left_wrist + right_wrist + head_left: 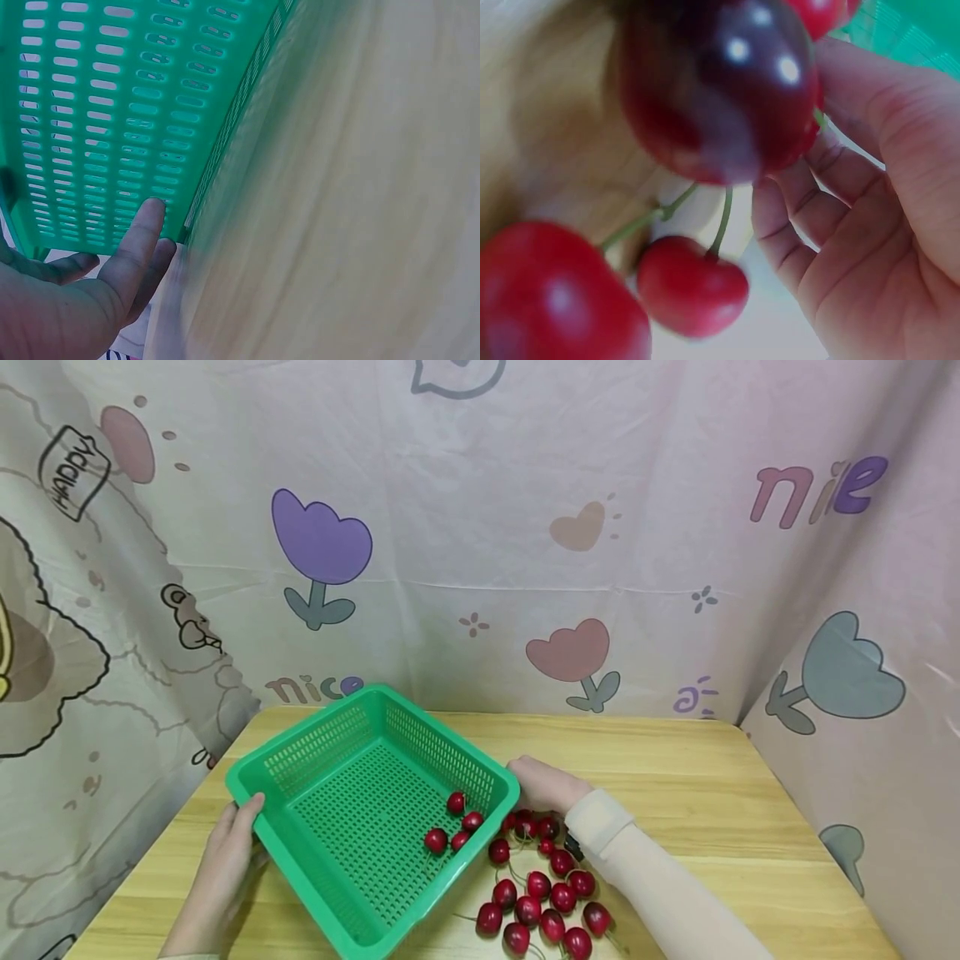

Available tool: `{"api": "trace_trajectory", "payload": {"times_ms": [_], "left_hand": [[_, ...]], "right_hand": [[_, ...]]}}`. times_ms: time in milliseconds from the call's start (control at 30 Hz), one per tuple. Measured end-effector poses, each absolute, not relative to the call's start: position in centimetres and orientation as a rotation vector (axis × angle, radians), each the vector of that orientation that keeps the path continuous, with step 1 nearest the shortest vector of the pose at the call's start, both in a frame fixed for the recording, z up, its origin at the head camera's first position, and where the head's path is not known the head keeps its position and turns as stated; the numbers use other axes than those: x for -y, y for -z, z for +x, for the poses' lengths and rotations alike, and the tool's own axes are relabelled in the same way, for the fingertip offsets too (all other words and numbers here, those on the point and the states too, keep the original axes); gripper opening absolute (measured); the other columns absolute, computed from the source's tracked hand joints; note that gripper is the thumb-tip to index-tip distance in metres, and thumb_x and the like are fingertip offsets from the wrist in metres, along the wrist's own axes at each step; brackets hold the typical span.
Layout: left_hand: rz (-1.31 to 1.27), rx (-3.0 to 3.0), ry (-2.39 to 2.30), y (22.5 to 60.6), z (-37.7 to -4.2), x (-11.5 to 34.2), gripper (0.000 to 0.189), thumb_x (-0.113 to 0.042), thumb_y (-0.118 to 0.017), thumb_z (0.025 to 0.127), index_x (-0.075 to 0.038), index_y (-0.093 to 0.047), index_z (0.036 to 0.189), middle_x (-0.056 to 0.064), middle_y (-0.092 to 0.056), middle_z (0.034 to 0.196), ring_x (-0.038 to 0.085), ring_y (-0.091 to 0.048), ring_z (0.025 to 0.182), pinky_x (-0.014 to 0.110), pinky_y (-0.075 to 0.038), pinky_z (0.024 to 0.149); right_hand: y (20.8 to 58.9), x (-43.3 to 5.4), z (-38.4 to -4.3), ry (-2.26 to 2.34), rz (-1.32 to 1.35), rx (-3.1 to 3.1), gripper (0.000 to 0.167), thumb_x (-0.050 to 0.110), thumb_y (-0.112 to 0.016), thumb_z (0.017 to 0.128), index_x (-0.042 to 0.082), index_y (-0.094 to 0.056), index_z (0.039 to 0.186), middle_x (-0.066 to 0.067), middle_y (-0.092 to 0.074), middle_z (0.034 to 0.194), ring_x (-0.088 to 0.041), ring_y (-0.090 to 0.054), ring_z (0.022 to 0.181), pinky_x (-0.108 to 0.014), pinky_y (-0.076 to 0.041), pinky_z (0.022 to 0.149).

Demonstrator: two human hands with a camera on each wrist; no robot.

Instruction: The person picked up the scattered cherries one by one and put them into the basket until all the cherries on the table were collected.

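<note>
Both hands are at the green basket (360, 818), one to either side. Left hand (228, 847) grasps it near its left corner: we see the thumb over the rim, and the left wrist view gives us a finger laid against the perforated outer wall. Right hand (547, 785) is bent beside the right corner, fingertips hidden from us in the head view. Right wrist view: fingers curved, some tips behind a big dark-red cherry (720, 90); we cannot tell whether they grasp basket, fruit or nothing.

Basket is over the left half of the wooden table (675, 777), turned cornerwise, one corner far, one near. Whether its base sits flat, we cannot make out. Inside, toward the right corner, we count four cherries (436, 841). Outside, right of the basket, loose cherries (528, 911) lie clustered on the wood, several with stems; the farthest are just below the right hand.

Pale sleeve (660, 877) on the right forearm, slanting in from near right. Beyond the table's far edge we note a printed cloth (465, 485) with flowers, hearts and lettering.
</note>
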State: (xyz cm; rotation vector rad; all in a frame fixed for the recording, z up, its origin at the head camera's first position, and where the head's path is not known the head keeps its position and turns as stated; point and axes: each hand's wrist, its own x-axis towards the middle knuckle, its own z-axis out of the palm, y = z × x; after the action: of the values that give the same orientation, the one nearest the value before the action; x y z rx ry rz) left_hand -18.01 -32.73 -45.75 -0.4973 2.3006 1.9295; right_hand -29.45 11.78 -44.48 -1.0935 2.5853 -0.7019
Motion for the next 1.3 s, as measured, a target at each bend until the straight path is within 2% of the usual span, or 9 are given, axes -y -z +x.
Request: {"api": "trace_trajectory", "payload": {"times_ms": [100,200,267,433,633,767,900,1067,1300], "left_hand": [[-0.491,-2.306,-1.932,45.8,-18.0,32.7,0.091,-0.067,-0.029,0.111,-0.012,0.009,0.173,0.021,-0.012,0.176,0.015,-0.046,0.135,0.010,-0.050,0.083],[-0.479,-2.310,-1.941,45.8,-18.1,32.8,0.091,-0.066,-0.030,0.112,-0.012,0.008,0.173,0.020,-0.013,0.176,0.000,-0.047,0.121,0.010,-0.050,0.083],[-0.476,-2.315,-1.940,45.8,-18.1,32.8,0.091,-0.067,-0.030,0.111,-0.012,0.008,0.173,0.020,-0.013,0.176,-0.003,-0.047,0.119,0.009,-0.050,0.083],[-0.487,-2.317,-1.936,45.9,-18.0,32.8,0.091,-0.067,-0.030,0.111,-0.012,0.009,0.173,0.021,-0.013,0.176,-0.001,-0.046,0.120,0.009,-0.050,0.083],[-0.489,-2.302,-1.958,45.9,-17.9,32.7,0.090,-0.066,-0.030,0.112,-0.012,0.009,0.173,0.021,-0.013,0.176,-0.004,-0.047,0.117,0.009,-0.050,0.083],[-0.485,-2.311,-1.956,45.9,-17.9,32.6,0.090,-0.065,-0.030,0.112,-0.011,0.008,0.173,0.020,-0.013,0.176,0.001,-0.046,0.123,0.008,-0.050,0.083],[-0.483,-2.321,-1.949,45.9,-17.9,32.6,0.090,-0.065,-0.030,0.112,-0.011,0.008,0.173,0.020,-0.013,0.176,0.004,-0.046,0.126,0.008,-0.050,0.083],[-0.487,-2.312,-1.954,46.0,-17.9,32.6,0.090,-0.065,-0.030,0.112,-0.011,0.007,0.173,0.019,-0.014,0.175,-0.001,-0.047,0.120,0.009,-0.050,0.083],[-0.487,-2.321,-1.953,46.1,-18.0,32.7,0.089,-0.064,-0.031,0.112,-0.011,0.005,0.173,0.020,-0.017,0.174,-0.010,-0.050,0.110,0.011,-0.051,0.083]], "right_hand": [[44.3,-12.1,-29.3,0.707,-1.051,-2.583,0.012,0.005,-0.086,0.090,0.015,-0.081,0.086,0.002,-0.078,0.081,-0.002,-0.065,0.067,-0.020,-0.060,0.077],[44.0,-12.6,-29.0,0.675,-1.007,-2.593,0.010,0.006,-0.087,0.090,0.014,-0.081,0.087,0.003,-0.077,0.081,-0.003,-0.065,0.070,-0.021,-0.061,0.077],[43.9,-13.0,-28.9,0.640,-0.982,-2.601,0.010,0.005,-0.086,0.091,0.012,-0.081,0.087,0.003,-0.077,0.080,-0.004,-0.064,0.069,-0.021,-0.060,0.075],[43.7,-13.6,-28.7,0.584,-0.954,-2.616,0.011,0.002,-0.085,0.091,0.009,-0.081,0.083,0.003,-0.074,0.077,-0.005,-0.062,0.068,-0.020,-0.058,0.068],[43.9,-14.0,-28.4,0.538,-0.934,-2.620,0.012,-0.001,-0.080,0.094,0.008,-0.082,0.087,0.000,-0.075,0.081,-0.007,-0.063,0.072,-0.021,-0.058,0.069],[44.2,-14.0,-28.2,0.462,-0.947,-2.634,0.017,-0.003,-0.075,0.096,0.010,-0.080,0.088,0.003,-0.073,0.081,-0.007,-0.061,0.073,-0.022,-0.058,0.072],[44.5,-14.0,-27.9,0.398,-0.929,-2.636,0.022,-0.008,-0.072,0.093,0.012,-0.078,0.087,0.004,-0.069,0.080,-0.008,-0.058,0.072,-0.025,-0.058,0.072],[44.6,-14.2,-27.6,0.380,-0.910,-2.635,0.026,-0.012,-0.067,0.090,0.012,-0.075,0.086,0.004,-0.067,0.082,-0.010,-0.057,0.074,-0.026,-0.057,0.074],[44.5,-14.9,-28.1,0.495,-0.918,-2.637,0.022,-0.004,-0.061,0.103,0.012,-0.067,0.089,0.004,-0.063,0.084,-0.009,-0.056,0.076,-0.026,-0.053,0.073]]}}
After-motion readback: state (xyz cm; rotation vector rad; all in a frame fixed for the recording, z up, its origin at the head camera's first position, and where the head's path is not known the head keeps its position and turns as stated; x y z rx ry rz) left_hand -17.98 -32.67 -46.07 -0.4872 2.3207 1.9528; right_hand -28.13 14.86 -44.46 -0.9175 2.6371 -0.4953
